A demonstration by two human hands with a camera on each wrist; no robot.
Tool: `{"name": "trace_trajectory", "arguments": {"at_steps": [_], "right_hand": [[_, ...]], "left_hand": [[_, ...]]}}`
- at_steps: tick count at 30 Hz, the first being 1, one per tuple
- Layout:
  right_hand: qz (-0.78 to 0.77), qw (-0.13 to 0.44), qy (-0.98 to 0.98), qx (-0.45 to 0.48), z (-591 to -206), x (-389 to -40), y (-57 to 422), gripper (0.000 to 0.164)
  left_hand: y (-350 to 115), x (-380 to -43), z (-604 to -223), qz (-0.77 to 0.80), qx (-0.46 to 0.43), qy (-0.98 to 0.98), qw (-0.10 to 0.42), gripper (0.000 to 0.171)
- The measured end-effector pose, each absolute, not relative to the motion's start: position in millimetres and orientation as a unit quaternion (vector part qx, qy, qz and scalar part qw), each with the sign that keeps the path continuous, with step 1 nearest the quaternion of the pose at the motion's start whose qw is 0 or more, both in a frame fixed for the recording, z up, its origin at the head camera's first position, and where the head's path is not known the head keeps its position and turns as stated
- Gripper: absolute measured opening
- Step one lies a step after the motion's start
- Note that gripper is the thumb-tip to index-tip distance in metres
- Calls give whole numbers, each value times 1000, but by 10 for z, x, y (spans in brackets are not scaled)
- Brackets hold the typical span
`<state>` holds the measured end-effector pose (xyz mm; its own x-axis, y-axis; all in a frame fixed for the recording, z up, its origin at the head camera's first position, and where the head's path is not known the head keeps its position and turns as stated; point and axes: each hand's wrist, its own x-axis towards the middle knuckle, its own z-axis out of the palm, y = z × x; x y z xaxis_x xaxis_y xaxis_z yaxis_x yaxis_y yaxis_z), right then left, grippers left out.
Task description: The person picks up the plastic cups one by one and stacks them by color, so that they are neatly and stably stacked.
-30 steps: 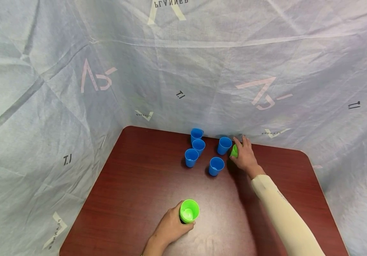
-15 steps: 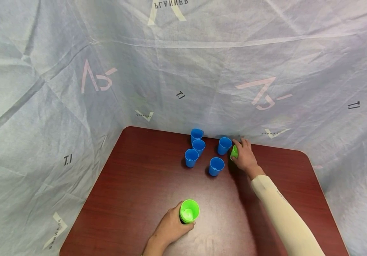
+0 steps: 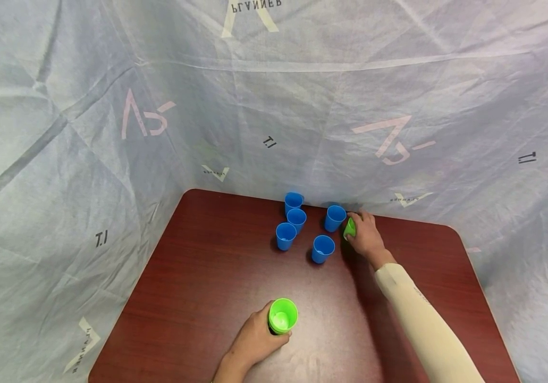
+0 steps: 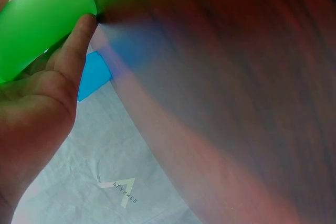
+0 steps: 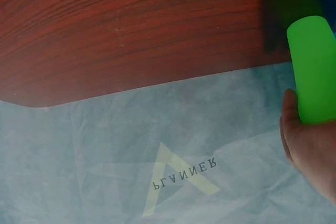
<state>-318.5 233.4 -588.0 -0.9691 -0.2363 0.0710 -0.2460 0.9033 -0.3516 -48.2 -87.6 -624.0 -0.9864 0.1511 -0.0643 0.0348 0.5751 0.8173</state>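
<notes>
My left hand (image 3: 256,336) grips a stack of green cups (image 3: 283,316) near the front of the table, its thumb and fingers curled round the sides. Close up in the left wrist view, a green cup wall (image 4: 44,22) lies against the fingers. Toward the back edge, my right hand (image 3: 366,236) holds another green cup (image 3: 350,229), mostly hidden by the hand. That green cup (image 5: 315,69) shows at the right of the right wrist view, with a finger along it. Just left of it stands a blue cup (image 3: 335,218).
Several more blue cups stand upright at the back: one nearer cup (image 3: 323,250) and a row of three, whose front cup (image 3: 285,236) is closest to me. A grey printed cloth (image 3: 264,117) hangs behind the reddish-brown table (image 3: 197,276).
The fingers of my right hand have closed in round the green cup, which now leans slightly. My left hand and its stack have stayed still.
</notes>
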Motion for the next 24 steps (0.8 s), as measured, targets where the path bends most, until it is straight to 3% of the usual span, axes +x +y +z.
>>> {"name": "trace_trajectory", "arguments": {"at_steps": [24], "right_hand": [[267, 90, -954, 105, -5908, -2975, 2495, 56]], "left_hand": [[-871, -489, -6225, 456, 55, 886, 60, 65]]}}
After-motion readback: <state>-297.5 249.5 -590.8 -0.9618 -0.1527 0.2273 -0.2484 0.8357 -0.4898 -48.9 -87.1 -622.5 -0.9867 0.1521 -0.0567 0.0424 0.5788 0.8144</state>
